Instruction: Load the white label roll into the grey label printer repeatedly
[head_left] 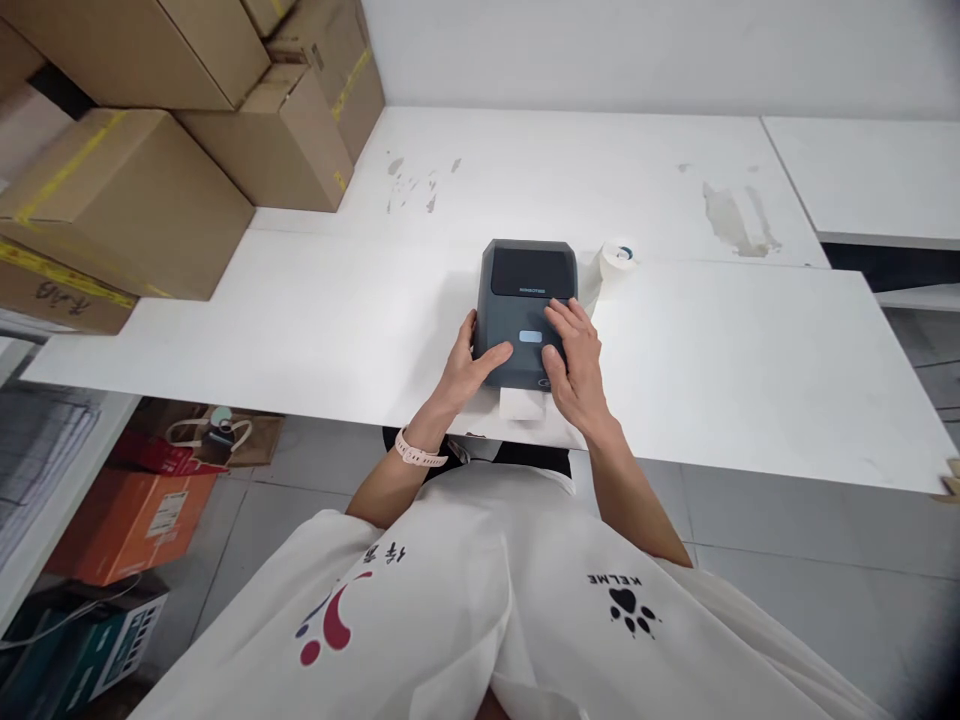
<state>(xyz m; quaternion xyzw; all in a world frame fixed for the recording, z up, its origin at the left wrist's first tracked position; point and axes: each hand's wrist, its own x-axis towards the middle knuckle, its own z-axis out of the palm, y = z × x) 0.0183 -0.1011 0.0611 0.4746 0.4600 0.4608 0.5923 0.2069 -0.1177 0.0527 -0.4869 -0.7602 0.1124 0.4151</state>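
Standing left of the printer (527, 312): cardboard boxes (112, 190), stacked at the left end of the tabletop (345, 300), well apart from it.
Left grip (465, 372): grasping the printer's left side, our fingers against the wall and our thumb over the top; we do well to brace here, so that it cannot slide.
Printer: on the tabletop in front of us, its dark lid (533, 268) seemingly closed above a pale panel (530, 337).
Paper slip (523, 404): at the printer's near edge, towards us; our wrists should pass clear, or it may crease.
Right grip (579, 365): released, clasping nothing, our fingers spread over the printer's top right; light, even pressure would serve best.
Paper roll (616, 258): just right of the printer, with a strip (592, 284) running beside it; we cannot tell where that ends, so we would leave it slack and untwisted.
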